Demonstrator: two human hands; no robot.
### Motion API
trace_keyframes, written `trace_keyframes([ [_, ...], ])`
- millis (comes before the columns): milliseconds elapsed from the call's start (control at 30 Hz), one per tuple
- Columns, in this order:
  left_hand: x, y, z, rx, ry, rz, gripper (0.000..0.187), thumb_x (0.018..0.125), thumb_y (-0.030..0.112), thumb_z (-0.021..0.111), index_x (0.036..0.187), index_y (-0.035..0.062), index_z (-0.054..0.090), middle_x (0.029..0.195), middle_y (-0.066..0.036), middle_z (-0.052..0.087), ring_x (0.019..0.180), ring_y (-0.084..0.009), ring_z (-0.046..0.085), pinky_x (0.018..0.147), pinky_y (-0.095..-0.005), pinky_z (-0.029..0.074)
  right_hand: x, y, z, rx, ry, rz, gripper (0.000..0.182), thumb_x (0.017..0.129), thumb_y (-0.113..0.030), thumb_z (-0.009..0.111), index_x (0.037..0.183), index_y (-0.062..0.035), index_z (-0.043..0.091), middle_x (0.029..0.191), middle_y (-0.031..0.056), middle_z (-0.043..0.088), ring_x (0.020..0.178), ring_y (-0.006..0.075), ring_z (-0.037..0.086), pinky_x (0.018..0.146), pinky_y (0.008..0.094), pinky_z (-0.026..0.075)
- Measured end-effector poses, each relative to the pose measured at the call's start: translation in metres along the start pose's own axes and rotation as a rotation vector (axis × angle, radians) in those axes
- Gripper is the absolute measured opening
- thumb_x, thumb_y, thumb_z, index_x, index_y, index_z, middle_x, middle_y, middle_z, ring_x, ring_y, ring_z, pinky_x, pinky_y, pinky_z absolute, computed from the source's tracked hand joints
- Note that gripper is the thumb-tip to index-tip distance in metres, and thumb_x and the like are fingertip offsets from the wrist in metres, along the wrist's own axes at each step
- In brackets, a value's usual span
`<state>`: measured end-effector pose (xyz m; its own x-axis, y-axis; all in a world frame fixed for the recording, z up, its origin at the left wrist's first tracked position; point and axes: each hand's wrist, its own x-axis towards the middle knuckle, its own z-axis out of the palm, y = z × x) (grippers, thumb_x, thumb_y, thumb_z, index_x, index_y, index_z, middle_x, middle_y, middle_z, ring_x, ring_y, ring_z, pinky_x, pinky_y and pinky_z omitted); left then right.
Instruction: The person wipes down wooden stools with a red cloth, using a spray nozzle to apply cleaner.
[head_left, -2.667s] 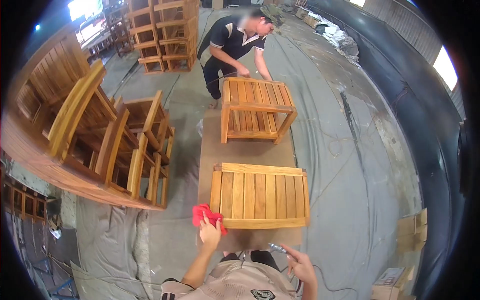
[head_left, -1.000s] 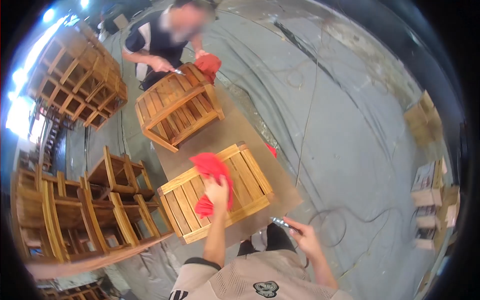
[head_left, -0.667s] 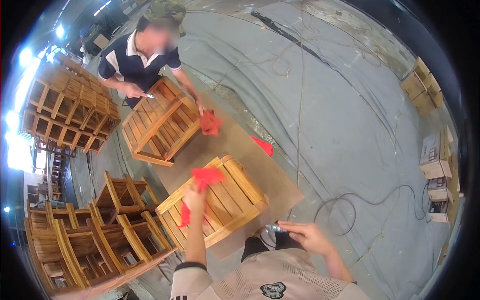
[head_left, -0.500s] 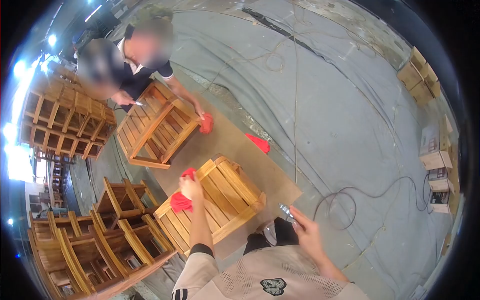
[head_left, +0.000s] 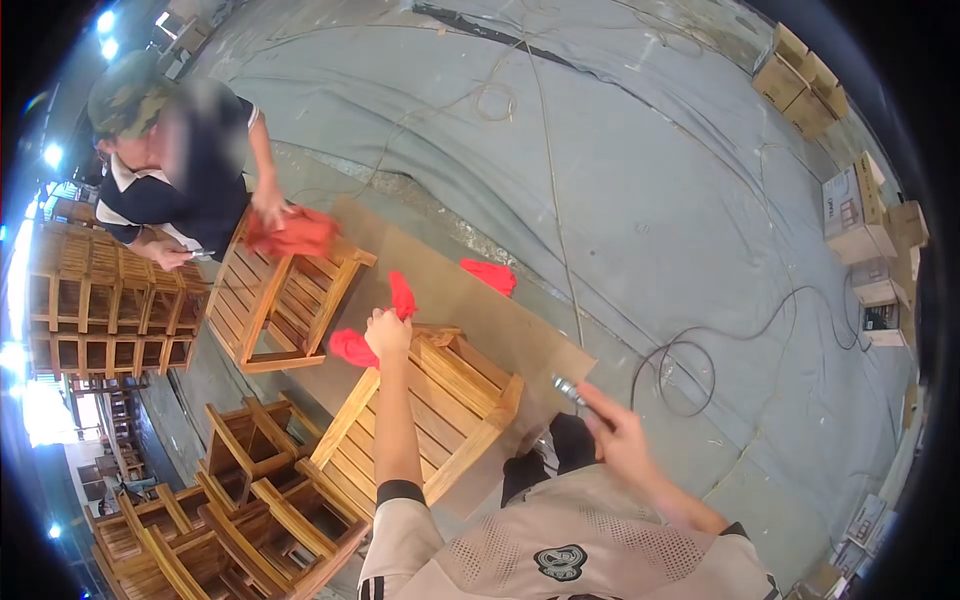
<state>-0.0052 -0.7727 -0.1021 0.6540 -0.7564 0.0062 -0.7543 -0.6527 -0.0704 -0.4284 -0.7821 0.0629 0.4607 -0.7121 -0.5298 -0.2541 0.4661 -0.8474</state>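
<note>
My left hand (head_left: pixel 388 334) is closed on a red cloth (head_left: pixel 354 348), whose ends stick out on both sides of the fist. It is at the far edge of a slatted wooden stool (head_left: pixel 440 390) in front of me. My right hand (head_left: pixel 618 432), right of the stool, is wrapped round a handheld tool (head_left: pixel 566 386) with a silver metal tip; most of its body is hidden in the fingers. Another red cloth (head_left: pixel 488 277) lies at the edge of the brown board (head_left: pixel 540 345) under the stool.
Across the board a co-worker (head_left: pixel 190 150) holds a blurred red cloth (head_left: pixel 295 233) over a second slatted stool (head_left: pixel 270 310). Stacked wooden stools (head_left: pixel 230 510) stand at lower left, more (head_left: pixel 110 300) behind. A dark hose (head_left: pixel 690 345) coils on the floor; cardboard boxes (head_left: pixel 855 210) line the right.
My left hand has moved the red cloth from the slats to the stool's far edge. The co-worker has straightened up and brought a red cloth over the other stool. The camera view has shifted.
</note>
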Motion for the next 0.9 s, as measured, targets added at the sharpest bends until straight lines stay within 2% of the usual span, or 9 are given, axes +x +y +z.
trace_keyframes([
  [33, 0.005, 0.005, -0.001, 0.014, -0.027, -0.009, 0.025, 0.078, 0.03, 0.073, 0.092, 0.0095, 0.07, 0.1, -0.012, 0.062, 0.094, -0.0328, 0.062, 0.073, -0.0451, 0.055, 0.004, -0.001, 0.002, 0.019, 0.065, -0.112, 0.044, 0.093, 0.006, 0.049, 0.135, -0.0083, 0.057, 0.145, 0.0052, 0.052, 0.066, 0.0054, 0.057, 0.046, 0.0207, 0.046],
  [233, -0.122, 0.044, -0.007, -0.227, -0.107, 0.176, 0.022, 0.078, 0.027, 0.069, 0.089, 0.0086, 0.07, 0.101, -0.012, 0.062, 0.098, -0.0322, 0.062, 0.073, -0.0468, 0.056, 0.003, 0.004, -0.007, -0.18, -0.208, 0.046, 0.043, 0.093, 0.004, 0.05, 0.134, -0.0076, 0.058, 0.144, 0.0041, 0.053, 0.07, 0.0094, 0.061, 0.052, 0.025, 0.051],
  [367, -0.238, 0.057, -0.025, -0.461, -0.081, 0.124, 0.039, 0.072, 0.024, 0.072, 0.11, 0.0143, 0.07, 0.094, -0.008, 0.059, 0.091, -0.0289, 0.06, 0.069, -0.0437, 0.055, 0.015, 0.037, -0.002, -0.53, -0.516, -0.517, 0.042, 0.092, 0.002, 0.052, 0.133, -0.0067, 0.058, 0.14, 0.0048, 0.056, 0.075, 0.0153, 0.066, 0.062, 0.0303, 0.055],
  [433, -0.271, 0.04, -0.021, -0.549, -0.099, 0.057, 0.047, 0.071, 0.022, 0.074, 0.117, 0.0162, 0.068, 0.092, -0.007, 0.057, 0.089, -0.0281, 0.06, 0.066, -0.0429, 0.054, 0.009, 0.01, 0.001, -0.582, -0.784, -0.453, 0.041, 0.092, 0.001, 0.053, 0.132, -0.0058, 0.057, 0.139, 0.0062, 0.057, 0.089, 0.0208, 0.07, 0.077, 0.0334, 0.057],
  [533, -0.333, -0.017, -0.005, -0.415, 0.083, -0.039, 0.05, 0.071, 0.019, 0.075, 0.121, 0.0174, 0.064, 0.089, -0.006, 0.055, 0.088, -0.0282, 0.06, 0.06, -0.0432, 0.053, -0.018, -0.04, 0.028, -0.699, -0.822, 0.043, 0.041, 0.092, 0.001, 0.052, 0.132, -0.0046, 0.058, 0.138, 0.0068, 0.057, 0.1, 0.0233, 0.069, 0.083, 0.0336, 0.056],
  [567, -0.35, -0.037, 0.008, -0.318, 0.163, -0.17, 0.05, 0.071, 0.02, 0.075, 0.12, 0.0174, 0.065, 0.09, -0.007, 0.056, 0.088, -0.0291, 0.06, 0.059, -0.0437, 0.053, -0.028, -0.043, 0.039, -0.769, -0.75, 0.008, 0.04, 0.092, 0.001, 0.052, 0.131, -0.0037, 0.058, 0.137, 0.0061, 0.059, 0.091, 0.0204, 0.07, 0.073, 0.0329, 0.057],
  [667, -0.411, -0.12, 0.058, -0.087, 0.414, -0.486, 0.033, 0.076, 0.027, 0.076, 0.105, 0.0146, 0.065, 0.098, -0.013, 0.059, 0.086, -0.0335, 0.061, 0.057, -0.0466, 0.053, -0.022, 0.016, 0.038, -0.903, -0.616, -0.74, 0.039, 0.092, 0.001, 0.052, 0.13, -0.0037, 0.059, 0.136, 0.0072, 0.059, 0.086, 0.0214, 0.07, 0.069, 0.033, 0.057],
  [767, -0.464, -0.157, 0.031, -0.093, 0.401, -0.95, 0.028, 0.089, 0.035, 0.066, 0.087, 0.0073, 0.064, 0.085, -0.016, 0.057, 0.078, -0.0359, 0.061, 0.061, -0.048, 0.053, -0.069, -0.007, 0.075, -0.971, -0.687, -0.069, 0.038, 0.092, 0.001, 0.051, 0.128, -0.0038, 0.06, 0.135, 0.0119, 0.059, 0.112, 0.0298, 0.064, 0.092, 0.0361, 0.052],
  [900, -0.552, -0.121, 0.062, -0.462, 0.316, -1.708, 0.04, 0.086, 0.039, 0.067, 0.099, 0.0017, 0.069, 0.091, -0.024, 0.067, 0.083, -0.0426, 0.067, 0.071, -0.0521, 0.054, -0.061, 0.095, 0.076, -1.213, -0.908, -0.786, 0.036, 0.093, -0.001, 0.051, 0.128, -0.0022, 0.06, 0.13, 0.0198, 0.059, 0.104, 0.036, 0.065, 0.09, 0.0391, 0.051],
])
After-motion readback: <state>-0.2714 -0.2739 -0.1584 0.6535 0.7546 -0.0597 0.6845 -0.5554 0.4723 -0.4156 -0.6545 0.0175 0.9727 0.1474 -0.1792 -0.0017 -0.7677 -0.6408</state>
